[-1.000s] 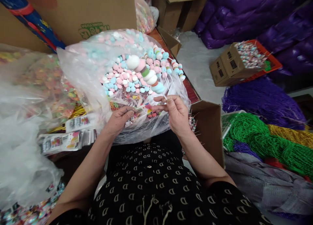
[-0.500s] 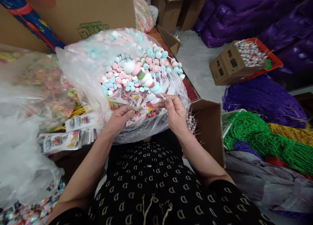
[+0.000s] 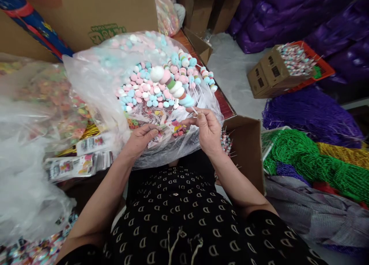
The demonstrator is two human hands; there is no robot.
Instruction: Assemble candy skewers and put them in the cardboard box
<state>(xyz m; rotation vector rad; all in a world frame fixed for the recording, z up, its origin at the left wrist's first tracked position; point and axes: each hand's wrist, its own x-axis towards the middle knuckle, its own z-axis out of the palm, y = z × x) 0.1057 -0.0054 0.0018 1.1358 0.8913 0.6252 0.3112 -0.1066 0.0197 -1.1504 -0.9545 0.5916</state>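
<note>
My right hand (image 3: pixel 210 131) is closed around the thin white stick of a marshmallow skewer (image 3: pixel 178 90). Its white, pink, green, brown and blue pieces slant up to the left. My left hand (image 3: pixel 140 141) pinches the edge of a small clear plastic bag (image 3: pixel 174 123) with a colourful print. One finger of my right hand reaches to the bag's other end; whether it touches is unclear. Beneath lie loose pink, white and blue marshmallows (image 3: pixel 142 89) in a large plastic bag (image 3: pixel 86 70). Several finished skewers (image 3: pixel 190 70) rest on its right side.
A stack of printed bags (image 3: pixel 72 167) lies to the left, beside a bag of gummy rings (image 3: pixel 54 99). An open carton (image 3: pixel 245 145) with skewers stands at right. Farther right are green bead strands (image 3: pixel 305 153), a skewer-filled box (image 3: pixel 271 74) and purple sacks (image 3: pixel 265 19).
My right hand and the skewer have shifted slightly to the right. My left hand keeps its pinch on the small bag, nearly still.
</note>
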